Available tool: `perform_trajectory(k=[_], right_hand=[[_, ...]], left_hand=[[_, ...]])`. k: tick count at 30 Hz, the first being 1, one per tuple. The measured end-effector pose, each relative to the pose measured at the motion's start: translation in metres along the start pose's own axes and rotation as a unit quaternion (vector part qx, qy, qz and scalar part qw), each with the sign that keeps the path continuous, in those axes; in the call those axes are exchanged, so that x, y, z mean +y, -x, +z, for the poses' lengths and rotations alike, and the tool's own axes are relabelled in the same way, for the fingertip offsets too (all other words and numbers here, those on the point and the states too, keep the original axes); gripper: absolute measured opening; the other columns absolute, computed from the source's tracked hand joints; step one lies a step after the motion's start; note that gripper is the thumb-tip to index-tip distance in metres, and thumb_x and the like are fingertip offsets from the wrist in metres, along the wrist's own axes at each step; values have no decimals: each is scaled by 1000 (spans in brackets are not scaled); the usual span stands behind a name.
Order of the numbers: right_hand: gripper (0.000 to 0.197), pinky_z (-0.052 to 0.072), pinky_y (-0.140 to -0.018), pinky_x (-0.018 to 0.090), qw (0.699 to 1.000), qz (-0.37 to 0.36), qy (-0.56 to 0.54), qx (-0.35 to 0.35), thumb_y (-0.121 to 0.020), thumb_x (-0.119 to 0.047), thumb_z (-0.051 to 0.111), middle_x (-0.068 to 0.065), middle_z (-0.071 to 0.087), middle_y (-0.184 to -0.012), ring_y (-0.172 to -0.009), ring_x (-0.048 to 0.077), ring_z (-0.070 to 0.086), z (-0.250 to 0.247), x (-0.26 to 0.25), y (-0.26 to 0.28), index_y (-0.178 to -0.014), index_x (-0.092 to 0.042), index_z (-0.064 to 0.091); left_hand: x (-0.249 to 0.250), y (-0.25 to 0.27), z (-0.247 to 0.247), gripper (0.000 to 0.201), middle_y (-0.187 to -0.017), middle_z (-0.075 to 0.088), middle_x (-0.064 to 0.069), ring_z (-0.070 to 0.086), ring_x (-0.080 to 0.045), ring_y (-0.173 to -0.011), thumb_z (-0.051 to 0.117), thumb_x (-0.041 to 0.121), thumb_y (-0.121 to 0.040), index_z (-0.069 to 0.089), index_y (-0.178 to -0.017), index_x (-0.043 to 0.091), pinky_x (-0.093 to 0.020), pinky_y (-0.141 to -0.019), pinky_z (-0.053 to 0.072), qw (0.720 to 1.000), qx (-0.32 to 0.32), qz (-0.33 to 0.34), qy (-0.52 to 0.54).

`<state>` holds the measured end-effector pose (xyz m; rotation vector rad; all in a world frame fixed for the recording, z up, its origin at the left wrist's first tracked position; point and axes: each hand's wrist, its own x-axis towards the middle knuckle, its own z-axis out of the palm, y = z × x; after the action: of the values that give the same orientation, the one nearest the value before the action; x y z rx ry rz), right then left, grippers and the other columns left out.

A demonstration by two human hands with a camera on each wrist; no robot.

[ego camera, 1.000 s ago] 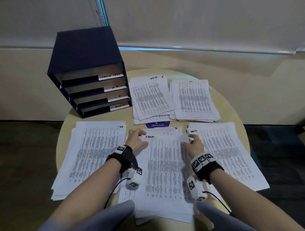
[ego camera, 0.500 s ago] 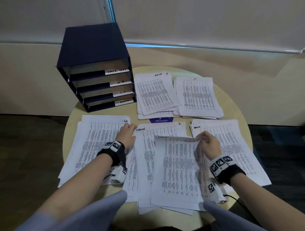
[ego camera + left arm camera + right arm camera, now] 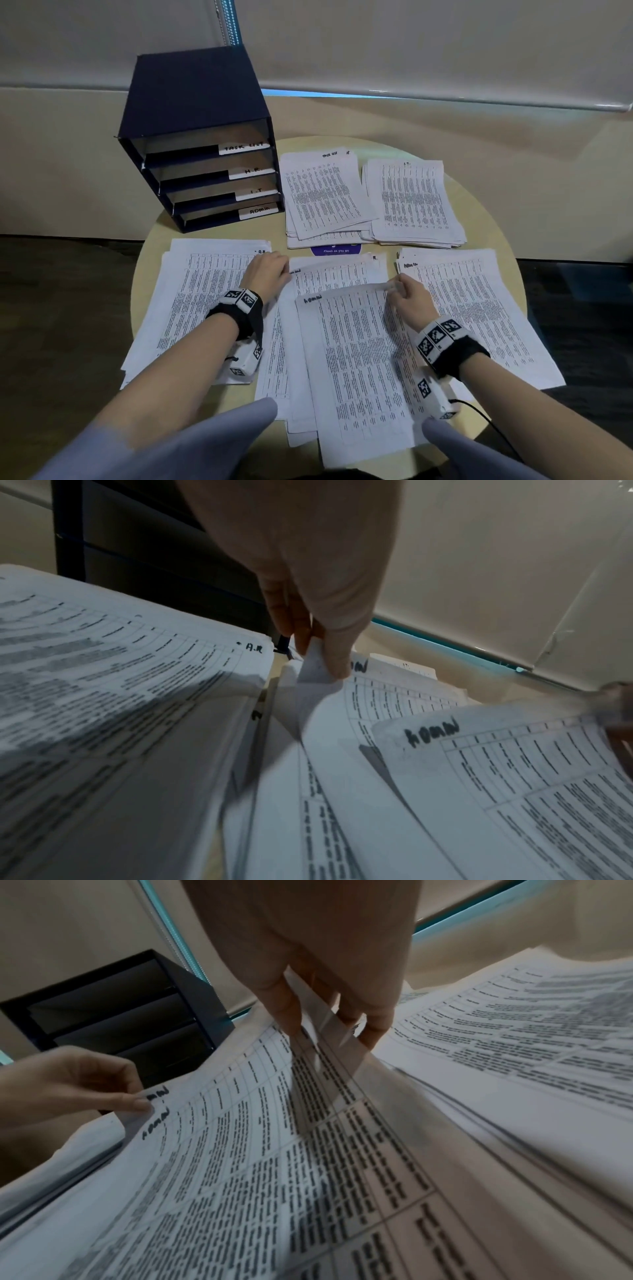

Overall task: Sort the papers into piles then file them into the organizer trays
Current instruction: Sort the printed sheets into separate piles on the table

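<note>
A round pale bench (image 3: 479, 219) carries everything here. At its far left corner stands the dark blue organizer (image 3: 197, 137), four trays stacked, with white labels on their fronts; the trays look unfilled. Right of it lie two paper piles side by side, the task-list pile (image 3: 325, 198) and the pile beside it (image 3: 414, 202), with a purple sticker (image 3: 336, 250) peeking out at their near edge. Nearer the person, three wider spreads: the left pile (image 3: 202, 294), the centre pile (image 3: 342, 277) and the right pile (image 3: 479, 308).

Both forearms reach forward over the near edge, each wrist wearing a black band with marker tags. The left hand (image 3: 269, 275) sits palm down between the left and centre piles, thumb and fingers (image 3: 337, 653) pinching the top left corner of a centre sheet, which bends up. The right hand (image 3: 409, 298) is angled inward, its fingers (image 3: 284, 1010) gripping the top right edge of the top sheet (image 3: 359, 370), which is headed with a handwritten word and curls up at that edge, lying askew over the centre pile.
</note>
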<state>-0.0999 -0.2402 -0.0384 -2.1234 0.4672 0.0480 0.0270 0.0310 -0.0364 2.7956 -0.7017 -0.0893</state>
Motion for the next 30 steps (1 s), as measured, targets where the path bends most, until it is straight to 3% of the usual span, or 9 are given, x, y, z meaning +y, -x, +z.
perform_trajectory(k=[6, 8, 10, 12, 16, 20, 24, 27, 30], right_hand=[[5, 35, -56, 12, 999, -1, 35, -1, -89, -12, 56, 5, 54, -94, -78, 19, 53, 3, -3, -8, -87, -11, 60], [6, 37, -77, 8, 999, -3, 50, 17, -86, -9, 59, 7, 47, -110, -100, 20, 47, 4, -4, -12, -85, -10, 65], [13, 35, -102, 34, 999, -7, 41, 27, -81, -6, 62, 10, 45, -124, -119, 24, 41, 5, -2, -15, -74, -16, 66], [19, 29, -107, 48, 1000, -1, 17, 25, -78, -4, 63, 8, 43, -133, -126, 27, 36, 4, -4, -16, -66, -19, 63], [4, 25, -109, 52, 999, 7, -50, 4, -77, -5, 63, 3, 47, -136, -128, 24, 38, 3, -8, -17, -77, -4, 67], [9, 43, -97, 51, 992, 23, -117, -33, -79, -5, 64, 5, 69, -91, -96, 26, 62, 1, -5, -12, -80, -13, 66], [15, 51, -79, 38, 994, 5, -108, -21, -82, 1, 61, 6, 66, -79, -80, 24, 62, -7, -6, -6, -77, -13, 62], [25, 49, -63, 27, 994, 14, -105, 5, -82, 3, 60, 1, 61, -84, -75, 20, 59, -11, -4, -2, -100, -13, 52], [49, 49, -60, 34, 991, 14, -121, 47, -83, 6, 57, -1, 57, -86, -67, 19, 56, -13, 0, 0, -120, -22, 40]], left_hand=[[-5, 11, -6, 26, -94, 63, -4, 54, -22, -91, 50, 29, -98, 67, -92, 10, -30, -85, 35, 997, 16, 65, -37], [-2, 18, -7, 23, -93, 65, -3, 56, -22, -91, 55, 27, -96, 72, -93, 13, -32, -85, 38, 995, 57, 80, 1], [0, 22, -12, 18, -98, 64, -2, 56, -21, -94, 61, 26, -93, 75, -97, 16, -33, -84, 42, 992, 61, 57, 97], [2, 24, -18, 12, -99, 59, 0, 53, -17, -93, 65, 25, -89, 73, -94, 18, -31, -83, 43, 976, 24, 18, 214], [7, 25, -22, 16, -109, 52, 1, 49, -12, -101, 70, 28, -82, 72, -93, 17, -28, -93, 40, 966, -101, 20, 239], [4, 18, -15, 19, -125, 49, 2, 45, -12, -118, 67, 33, -87, 73, -94, 17, -32, -104, 32, 952, -164, -9, 259], [2, 5, -2, 31, -127, 48, -3, 46, -18, -118, 45, 34, -100, 65, -114, 14, -38, -106, 34, 962, -140, -73, 221], [3, -2, 4, 18, -119, 55, -4, 53, -21, -111, 46, 15, -97, 58, -111, 15, -41, -101, 40, 979, -111, -89, 146], [3, -4, 6, 24, -108, 54, 2, 54, -17, -101, 54, 3, -88, 53, -107, 18, -36, -95, 43, 982, -87, -96, 138]])
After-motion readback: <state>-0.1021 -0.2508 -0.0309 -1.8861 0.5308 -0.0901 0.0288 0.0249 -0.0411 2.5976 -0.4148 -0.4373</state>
